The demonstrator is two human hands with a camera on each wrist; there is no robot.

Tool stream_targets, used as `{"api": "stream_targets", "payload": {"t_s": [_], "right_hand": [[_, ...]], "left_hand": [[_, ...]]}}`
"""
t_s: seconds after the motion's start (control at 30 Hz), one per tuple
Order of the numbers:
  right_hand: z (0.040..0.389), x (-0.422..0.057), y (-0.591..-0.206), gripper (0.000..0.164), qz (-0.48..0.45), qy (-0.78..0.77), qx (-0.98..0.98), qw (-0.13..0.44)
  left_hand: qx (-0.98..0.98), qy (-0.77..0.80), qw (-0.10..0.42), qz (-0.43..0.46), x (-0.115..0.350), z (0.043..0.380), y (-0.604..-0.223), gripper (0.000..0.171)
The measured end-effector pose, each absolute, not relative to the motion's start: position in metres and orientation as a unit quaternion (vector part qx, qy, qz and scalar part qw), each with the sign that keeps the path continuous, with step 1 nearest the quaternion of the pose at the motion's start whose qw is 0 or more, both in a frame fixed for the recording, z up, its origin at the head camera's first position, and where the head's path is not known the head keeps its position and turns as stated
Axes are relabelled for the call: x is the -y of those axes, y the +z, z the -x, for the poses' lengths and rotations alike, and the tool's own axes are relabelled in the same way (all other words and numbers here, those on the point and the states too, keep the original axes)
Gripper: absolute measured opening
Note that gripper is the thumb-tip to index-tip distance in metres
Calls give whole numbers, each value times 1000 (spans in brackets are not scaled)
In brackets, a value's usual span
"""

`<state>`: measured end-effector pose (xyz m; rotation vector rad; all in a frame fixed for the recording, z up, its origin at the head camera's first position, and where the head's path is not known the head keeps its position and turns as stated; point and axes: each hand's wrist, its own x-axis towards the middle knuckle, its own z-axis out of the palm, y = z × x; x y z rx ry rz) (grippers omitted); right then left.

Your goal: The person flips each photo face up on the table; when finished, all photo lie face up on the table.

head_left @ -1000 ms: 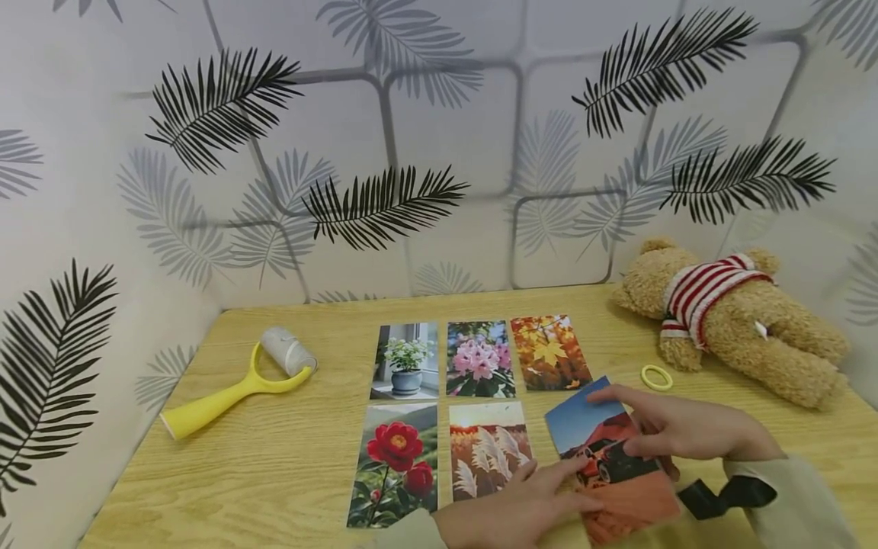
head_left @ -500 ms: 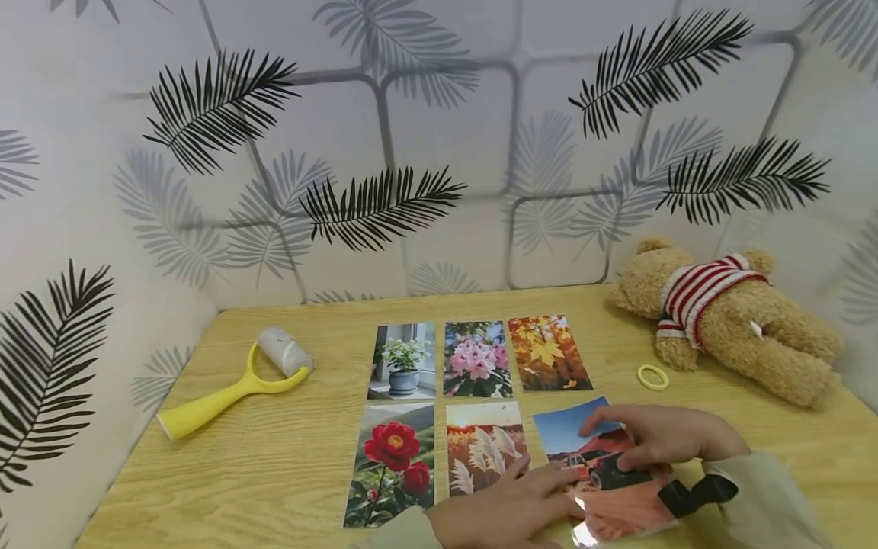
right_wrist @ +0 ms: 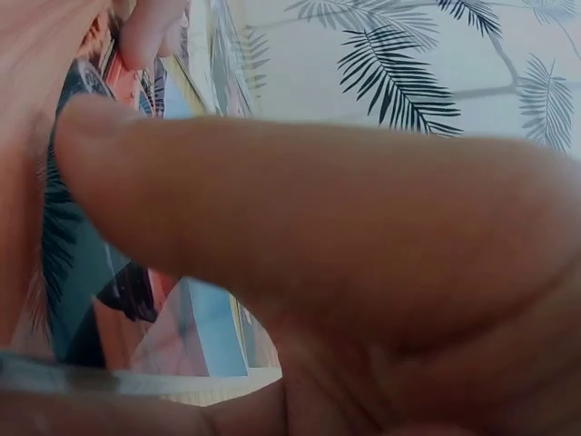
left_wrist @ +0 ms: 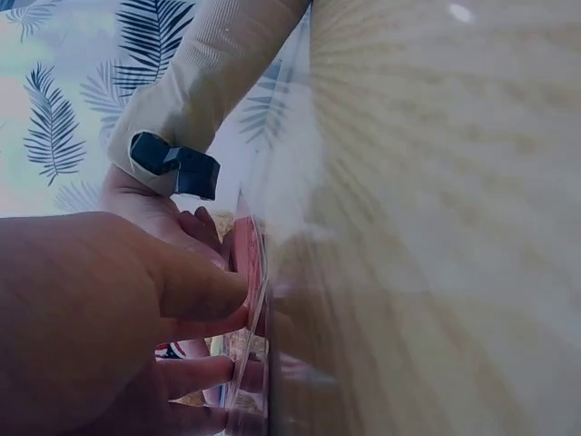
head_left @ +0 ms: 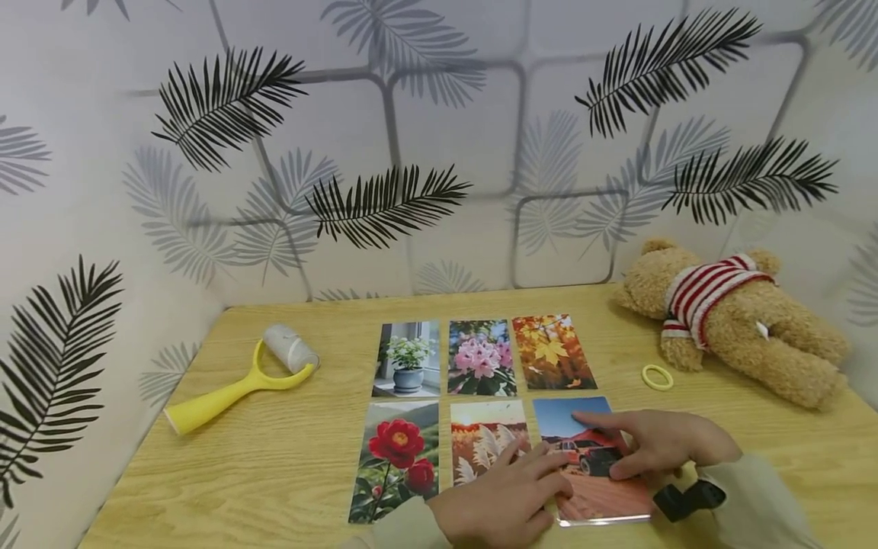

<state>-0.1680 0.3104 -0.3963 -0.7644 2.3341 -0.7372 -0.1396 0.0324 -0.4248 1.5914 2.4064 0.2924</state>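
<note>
A glossy photo card of an orange off-road truck [head_left: 593, 457] lies on the table at the right end of the lower row, its near edge shining. My right hand [head_left: 661, 442] touches its right side, with index finger and thumb extended over the picture. In the right wrist view that thumb [right_wrist: 227, 195] crosses in front of the card. My left hand [head_left: 504, 496] rests with spread fingers on the truck card's left edge. It partly hides the pampas grass card [head_left: 483, 431]. In the left wrist view my left hand [left_wrist: 100, 318] has its fingertips against the card's edge.
Left of the hands lies a red flower card [head_left: 394, 461]. Behind are a potted plant card [head_left: 408, 358], a pink flower card [head_left: 482, 357] and an autumn leaf card [head_left: 554, 351]. A yellow-handled lint roller [head_left: 240, 389], yellow ring [head_left: 657, 377] and teddy bear [head_left: 734, 320] lie around.
The truck card has turned from a slant to nearly straight and come flat beside the pampas grass card. Both hands stayed on it; the right hand shifted slightly left and nearer.
</note>
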Motion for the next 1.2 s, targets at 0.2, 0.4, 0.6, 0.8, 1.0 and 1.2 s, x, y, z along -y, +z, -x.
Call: {"api": "stream_targets", "payload": {"t_s": [0.2, 0.4, 0.6, 0.8, 1.0, 1.2], "right_hand": [[166, -309, -396, 80, 262, -294, -870, 295], [168, -308, -395, 77, 259, -323, -855, 312], [169, -314, -393, 68, 320, -325, -838, 300], [169, -312, -394, 64, 313, -352, -843, 261], [170, -301, -393, 46, 246, -352, -900, 79], [173, -292, -398, 48, 194, -318, -928, -14]], "left_hand": [[-823, 113, 161, -533, -33, 139, -423, 32], [-820, 128, 182, -528, -33, 141, -426, 36], [-813, 160, 199, -524, -34, 143, -426, 41], [-814, 208, 198, -505, -32, 148, -418, 46], [-822, 245, 170, -485, -22, 159, -408, 44], [-844, 292, 124, -433, 1, 173, -400, 48]]}}
